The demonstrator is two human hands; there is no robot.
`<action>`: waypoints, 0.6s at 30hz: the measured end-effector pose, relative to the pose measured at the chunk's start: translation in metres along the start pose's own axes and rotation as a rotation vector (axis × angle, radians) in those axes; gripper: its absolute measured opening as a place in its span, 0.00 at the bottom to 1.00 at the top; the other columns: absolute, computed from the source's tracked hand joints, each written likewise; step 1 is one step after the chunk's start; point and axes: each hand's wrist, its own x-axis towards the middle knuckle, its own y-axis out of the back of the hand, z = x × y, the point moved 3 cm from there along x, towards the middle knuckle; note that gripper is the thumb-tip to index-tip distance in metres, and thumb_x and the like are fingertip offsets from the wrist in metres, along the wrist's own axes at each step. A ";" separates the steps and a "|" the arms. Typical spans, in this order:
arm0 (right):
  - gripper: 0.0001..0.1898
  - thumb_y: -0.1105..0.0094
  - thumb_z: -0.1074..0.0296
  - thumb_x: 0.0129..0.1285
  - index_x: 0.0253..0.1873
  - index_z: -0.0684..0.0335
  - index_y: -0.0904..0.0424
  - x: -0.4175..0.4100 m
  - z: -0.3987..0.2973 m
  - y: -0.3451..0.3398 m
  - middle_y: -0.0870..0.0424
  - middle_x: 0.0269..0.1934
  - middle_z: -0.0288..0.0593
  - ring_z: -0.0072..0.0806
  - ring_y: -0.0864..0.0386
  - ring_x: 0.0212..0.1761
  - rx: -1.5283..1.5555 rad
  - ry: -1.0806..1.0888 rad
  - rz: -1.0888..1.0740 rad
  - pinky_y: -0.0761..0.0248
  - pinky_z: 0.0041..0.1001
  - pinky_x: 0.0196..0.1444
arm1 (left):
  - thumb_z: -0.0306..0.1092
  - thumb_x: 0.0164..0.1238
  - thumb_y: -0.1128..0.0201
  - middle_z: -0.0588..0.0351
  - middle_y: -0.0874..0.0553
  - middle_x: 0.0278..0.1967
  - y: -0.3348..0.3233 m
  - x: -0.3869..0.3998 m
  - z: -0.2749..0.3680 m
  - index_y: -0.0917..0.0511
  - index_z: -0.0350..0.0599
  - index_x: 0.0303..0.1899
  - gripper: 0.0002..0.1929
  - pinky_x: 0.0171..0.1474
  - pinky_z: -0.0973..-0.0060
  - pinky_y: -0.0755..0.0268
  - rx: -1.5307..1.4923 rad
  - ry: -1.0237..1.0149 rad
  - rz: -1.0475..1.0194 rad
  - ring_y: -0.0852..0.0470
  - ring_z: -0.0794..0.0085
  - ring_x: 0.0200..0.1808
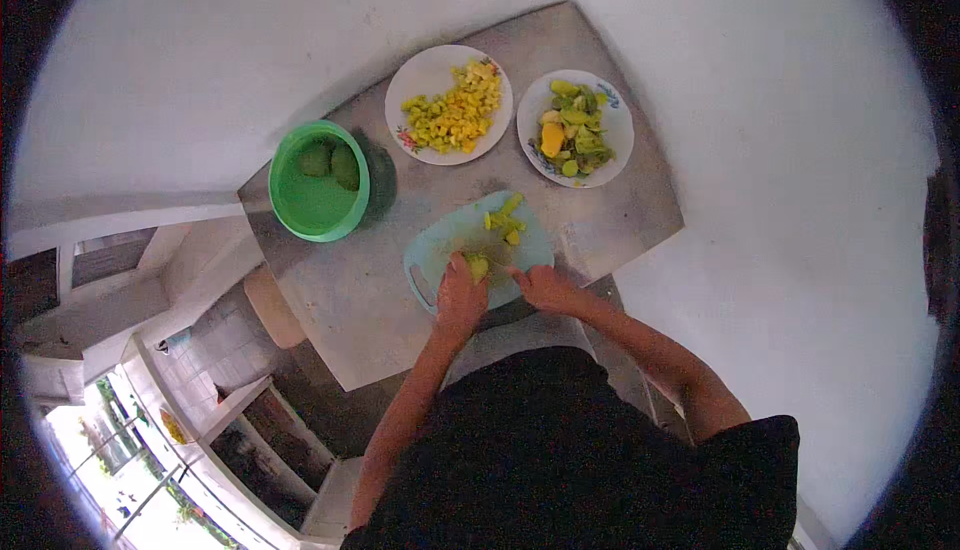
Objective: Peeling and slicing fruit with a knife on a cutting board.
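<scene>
On a pale blue cutting board (457,231) with a handle slot, my left hand (460,296) presses a yellow-green piece of fruit (477,266) down with its fingers. My right hand (546,287) is closed at the board's right edge, forefinger stretched towards the fruit. It grips what looks like a knife (498,262), whose thin, blurred blade reaches towards that piece; the handle is hidden in the fist. Several cut yellow-green strips (507,220) lie near the board's far edge, beyond both hands.
The grey table (375,302) stands in a corner against white walls (780,175). A white plate (409,81) bears diced yellow fruit (457,111). Another plate (536,92) holds peels and scraps (577,129). At left, a green plastic tub (311,212) contains green fruits (330,163).
</scene>
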 end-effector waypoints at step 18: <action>0.38 0.71 0.38 0.64 0.28 0.76 0.26 -0.008 0.006 -0.011 0.24 0.26 0.64 0.53 0.24 0.32 0.090 0.037 0.086 0.34 0.44 0.38 | 0.33 0.53 0.39 0.33 0.27 0.40 0.000 0.000 -0.003 0.42 0.35 0.49 0.25 0.41 0.54 0.32 -0.121 -0.107 0.086 0.26 0.39 0.42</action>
